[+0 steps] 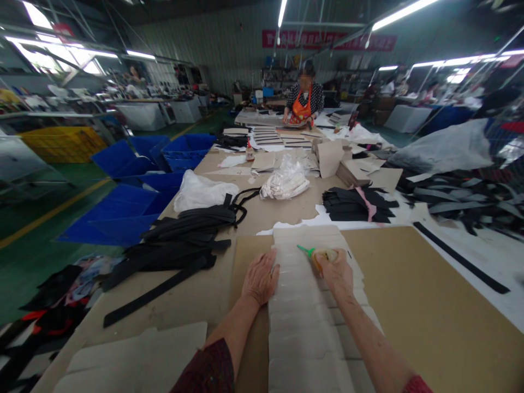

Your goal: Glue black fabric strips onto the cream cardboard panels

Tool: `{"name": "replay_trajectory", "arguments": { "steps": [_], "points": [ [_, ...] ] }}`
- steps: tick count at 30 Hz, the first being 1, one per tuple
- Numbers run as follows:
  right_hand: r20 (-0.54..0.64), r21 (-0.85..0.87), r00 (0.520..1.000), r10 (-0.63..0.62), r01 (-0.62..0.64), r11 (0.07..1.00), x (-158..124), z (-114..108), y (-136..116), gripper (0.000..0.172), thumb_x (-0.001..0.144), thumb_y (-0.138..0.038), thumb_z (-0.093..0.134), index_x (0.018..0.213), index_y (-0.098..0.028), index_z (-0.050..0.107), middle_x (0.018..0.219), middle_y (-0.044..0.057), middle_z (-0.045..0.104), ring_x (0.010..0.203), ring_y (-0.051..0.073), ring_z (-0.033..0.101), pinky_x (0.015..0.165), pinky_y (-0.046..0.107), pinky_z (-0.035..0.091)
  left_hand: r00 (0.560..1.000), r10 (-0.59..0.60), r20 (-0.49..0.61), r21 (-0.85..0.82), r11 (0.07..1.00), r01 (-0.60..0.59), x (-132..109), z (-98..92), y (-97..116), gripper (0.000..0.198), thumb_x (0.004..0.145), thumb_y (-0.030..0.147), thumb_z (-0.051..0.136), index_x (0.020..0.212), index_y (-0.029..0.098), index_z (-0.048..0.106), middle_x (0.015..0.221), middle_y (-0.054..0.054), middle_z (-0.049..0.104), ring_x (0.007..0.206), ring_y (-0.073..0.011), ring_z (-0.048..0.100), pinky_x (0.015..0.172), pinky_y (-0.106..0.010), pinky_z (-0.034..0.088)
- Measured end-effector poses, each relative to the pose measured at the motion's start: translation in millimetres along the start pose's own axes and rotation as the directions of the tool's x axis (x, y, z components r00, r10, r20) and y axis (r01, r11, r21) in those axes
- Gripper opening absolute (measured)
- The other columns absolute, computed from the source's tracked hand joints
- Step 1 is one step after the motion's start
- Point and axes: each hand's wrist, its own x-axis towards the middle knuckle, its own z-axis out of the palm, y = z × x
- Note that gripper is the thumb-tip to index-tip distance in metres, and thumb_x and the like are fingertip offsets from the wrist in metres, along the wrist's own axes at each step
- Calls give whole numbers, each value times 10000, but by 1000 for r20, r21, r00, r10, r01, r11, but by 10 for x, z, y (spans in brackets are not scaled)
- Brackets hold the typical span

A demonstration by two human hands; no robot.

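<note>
A long row of overlapping pale card pieces [303,322] runs away from me over a brown board [413,289]. My right hand [338,273] is wrapped round a squeeze bottle [323,255] with a green nozzle, tilted so that the nozzle points left above the far part of the row. Shiny wet-looking streaks show across the cards. My left hand [261,277] lies flat with its fingers stretched out along the row's left edge, touching the cards and holding nothing.
Black strips [176,234] lie left, with a tied black bundle [356,204] at the right. Beyond are a white plastic bag [204,191], a clear bag [286,180] and stacked card [352,172]. Blue bins [123,210] stand left of the table. A person in an orange apron [302,103] works at the far end.
</note>
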Motion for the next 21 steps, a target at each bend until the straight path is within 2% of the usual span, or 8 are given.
{"name": "replay_trajectory", "arguments": {
  "steps": [16,21],
  "points": [
    [80,21,992,-100,98,995,-322,280,-315,368,789,-485,577,1073,-254,541,930,53,692,874,244,643,757,316,436,998,-46,33,2,999,46,-11,-24,32,489,974,321,421,1433,154,441,1378,-101,593,1285,-260,506,1125,-430,382],
    [87,92,989,-117,109,990,-403,373,-360,325,768,-468,597,1013,-262,540,905,56,679,876,267,634,770,339,429,998,-56,34,-3,998,56,-6,-5,22,490,974,327,424,1421,128,447,1351,-123,607,1287,-265,507,1122,-431,390]
  ]
}}
